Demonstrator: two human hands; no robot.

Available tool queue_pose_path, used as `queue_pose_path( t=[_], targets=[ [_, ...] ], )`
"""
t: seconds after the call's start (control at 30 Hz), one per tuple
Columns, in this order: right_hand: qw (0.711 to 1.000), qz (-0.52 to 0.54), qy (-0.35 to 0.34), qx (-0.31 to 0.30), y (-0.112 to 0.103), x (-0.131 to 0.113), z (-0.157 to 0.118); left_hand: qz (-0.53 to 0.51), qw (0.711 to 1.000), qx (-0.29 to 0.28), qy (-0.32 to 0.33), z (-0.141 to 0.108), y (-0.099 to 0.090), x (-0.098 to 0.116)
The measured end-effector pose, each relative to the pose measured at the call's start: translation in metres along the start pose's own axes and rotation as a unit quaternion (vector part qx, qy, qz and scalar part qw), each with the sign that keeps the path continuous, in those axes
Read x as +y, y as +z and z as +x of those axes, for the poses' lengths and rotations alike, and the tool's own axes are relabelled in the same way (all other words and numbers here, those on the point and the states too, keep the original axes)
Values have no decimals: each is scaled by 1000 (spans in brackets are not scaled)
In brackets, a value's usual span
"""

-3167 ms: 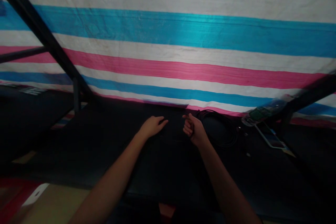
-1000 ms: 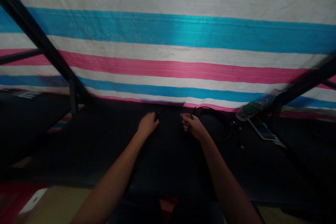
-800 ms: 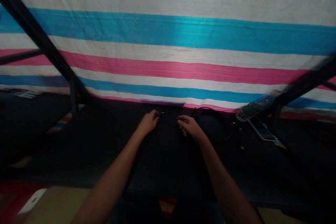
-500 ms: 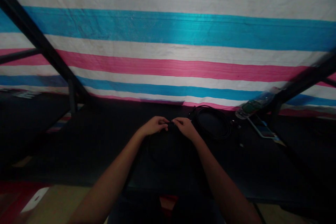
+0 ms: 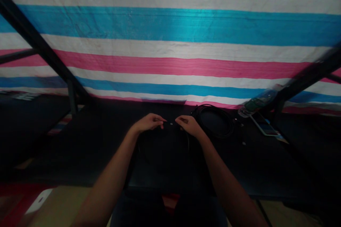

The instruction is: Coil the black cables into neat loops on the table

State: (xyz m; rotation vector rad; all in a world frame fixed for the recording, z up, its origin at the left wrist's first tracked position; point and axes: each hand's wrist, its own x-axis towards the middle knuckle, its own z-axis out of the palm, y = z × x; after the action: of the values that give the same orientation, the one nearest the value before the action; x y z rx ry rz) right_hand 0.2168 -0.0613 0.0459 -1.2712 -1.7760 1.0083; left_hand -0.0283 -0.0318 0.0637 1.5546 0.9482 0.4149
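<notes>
Over the black table, my left hand [image 5: 150, 122] pinches a dark cable end with a small, light metal-looking plug [image 5: 171, 123] pointing right. Facing it across a narrow gap is my right hand [image 5: 188, 124], its thumb and fingers pressed together. A thin black cable [image 5: 189, 143] drops from under that hand; the tip between those fingers is too dark to make out. Just right of my right hand lies a coil of black cable [image 5: 217, 122].
A clear plastic bottle [image 5: 257, 104] with a green label leans by the right metal bar [image 5: 309, 74]. Below it lies a phone [image 5: 263, 124]. A striped tarp [image 5: 170, 49] hangs behind the black table [image 5: 87, 149]; another bar [image 5: 50, 55] slants at left.
My hands have drawn apart, the left one shifting left. The small plug now shows between them, where the hands nearly met around a dark piece before.
</notes>
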Motion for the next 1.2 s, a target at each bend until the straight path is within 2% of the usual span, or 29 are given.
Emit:
queue_pose_path(
  t=[0.07,0.13,0.2,0.27,0.37,0.5,0.63,0.73,0.8,0.87,0.93,1.0,1.1,1.2],
  targets=[
    [996,42,22,-76,8,-3,-2,11,999,-36,6,3,10,0],
    [989,38,29,-138,14,-8,-5,-1,999,-49,9,6,20,-1],
    [985,21,26,-172,19,-12,-6,-26,999,-25,7,9,27,-1],
    [985,12,5,-174,21,-15,-5,-47,999,6,4,10,28,-1],
    [991,-16,-28,-128,21,-12,-1,-55,998,8,-4,6,22,1],
    [999,-39,-16,-9,10,3,7,-59,998,8,-35,-3,6,7],
    [994,-22,-6,110,-4,12,10,-51,997,58,-17,-7,-8,8],
    [989,-22,-8,147,-6,11,8,-22,994,106,-19,-5,-15,3],
    [994,-23,2,110,-2,7,5,3,992,124,-23,-3,-18,-1],
    [999,-1,39,22,6,3,2,21,993,117,-27,-2,-15,-2],
    [993,53,84,-71,15,-1,-1,33,995,89,-26,-1,-8,-1],
    [982,102,103,-123,25,-4,-4,38,997,56,-22,0,3,2],
    [978,128,106,-130,34,-4,-4,20,999,46,-21,3,19,6],
    [985,115,91,-88,31,2,0,-17,997,68,-16,7,25,6]
  ],
)
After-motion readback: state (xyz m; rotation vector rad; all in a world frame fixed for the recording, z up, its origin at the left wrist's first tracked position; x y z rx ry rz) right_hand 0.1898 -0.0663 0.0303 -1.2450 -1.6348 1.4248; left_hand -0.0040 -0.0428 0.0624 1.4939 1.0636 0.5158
